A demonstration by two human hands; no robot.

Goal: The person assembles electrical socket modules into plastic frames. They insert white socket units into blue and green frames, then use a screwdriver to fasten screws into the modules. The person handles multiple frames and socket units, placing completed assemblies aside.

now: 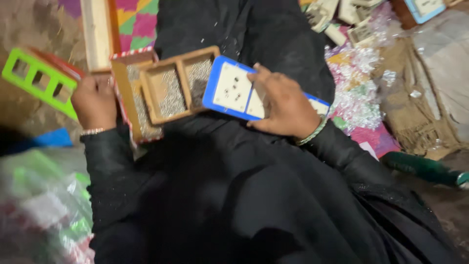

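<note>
Right hand (283, 105) lies curled over a switchboard (234, 90), gripping it on the lap: a white plate with a blue rim, small dark holes on its face, long and flat, tilted down toward four o'clock. At its nine o'clock, touching, sits a wooden tray (173, 88) with two compartments of small silvery pieces. Left hand (95, 100) is closed on a green frame (36, 78) with square openings, out at nine o'clock.
</note>
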